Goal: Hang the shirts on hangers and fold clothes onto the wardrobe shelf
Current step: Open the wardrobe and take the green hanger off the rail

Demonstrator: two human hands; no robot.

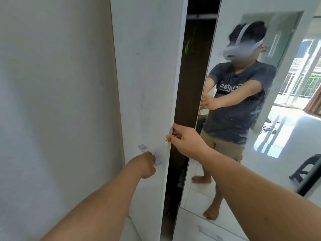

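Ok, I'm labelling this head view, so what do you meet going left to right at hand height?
Wall → left hand on the door handle → white wardrobe door → right hand on the door's edge → dark wardrobe gap → mirror door.

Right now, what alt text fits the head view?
Left hand grips the handle of a white wardrobe door, slightly ajar; right hand curls round its edge. A mirrored door stands beside the dark gap.

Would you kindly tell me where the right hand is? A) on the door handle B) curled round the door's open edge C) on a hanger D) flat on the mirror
B: the right hand has its fingers hooked round the white door's edge, while the left hand takes the handle.
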